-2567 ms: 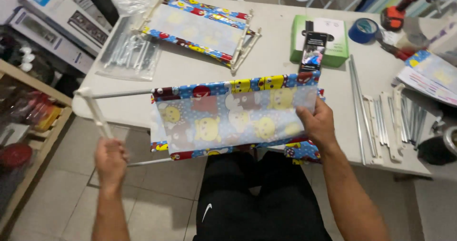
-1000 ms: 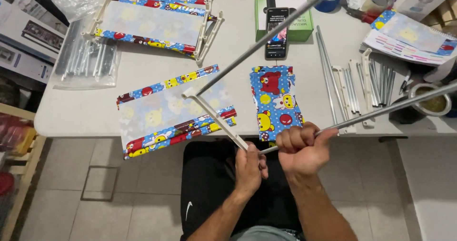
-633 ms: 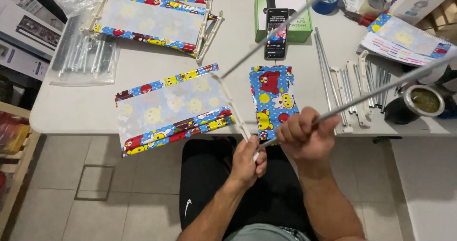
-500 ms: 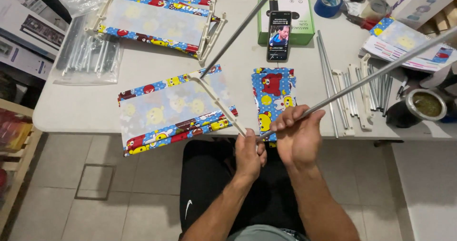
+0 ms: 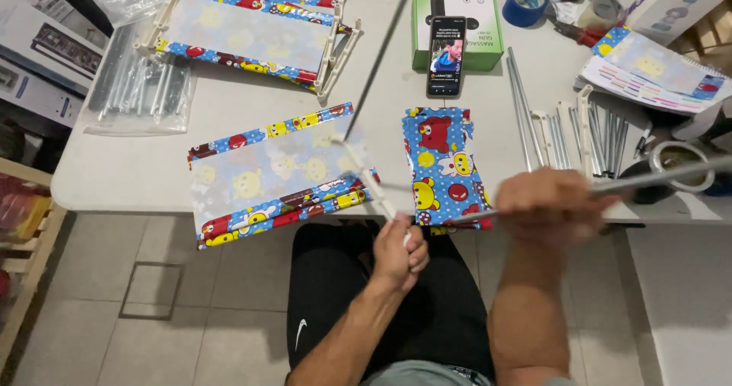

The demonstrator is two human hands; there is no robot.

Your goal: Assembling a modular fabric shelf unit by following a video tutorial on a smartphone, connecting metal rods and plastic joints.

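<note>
The frame piece [image 5: 371, 184], a white plastic bar with thin metal rods set into it, is held up in the air over the near edge of the worktop [image 5: 137, 168], above the person's lap. The left hand [image 5: 398, 252] is closed around the lower end of the white bar. The right hand [image 5: 550, 205], blurred, is closed around a metal rod [image 5: 656, 176] that runs from beside the bar's lower end out to the right, over the worktop's corner. A second, darker rod [image 5: 379, 54] rises from the bar's upper end toward the top of the view.

Under the bar lies a cloth panel [image 5: 267, 176], blue with cartoon prints and a pale mesh middle, hanging slightly over the worktop's near edge. Just right of it lies a smaller folded cloth [image 5: 444, 161] of the same print. Beyond that a phone [image 5: 446, 56] leans on a green box [image 5: 484, 24].

To the right of the folded cloth, loose rods [image 5: 526, 115] and white plastic parts lie in a row, with a roll of tape [image 5: 679, 168] near the right hand. At the far left a finished shelf [image 5: 244, 31] of the same cloth sits in a white frame, and beside it is a clear bag [image 5: 141, 88] of rods. A blue tape roll [image 5: 526, 4] and printed sheets [image 5: 648, 73] lie at the far right.
</note>
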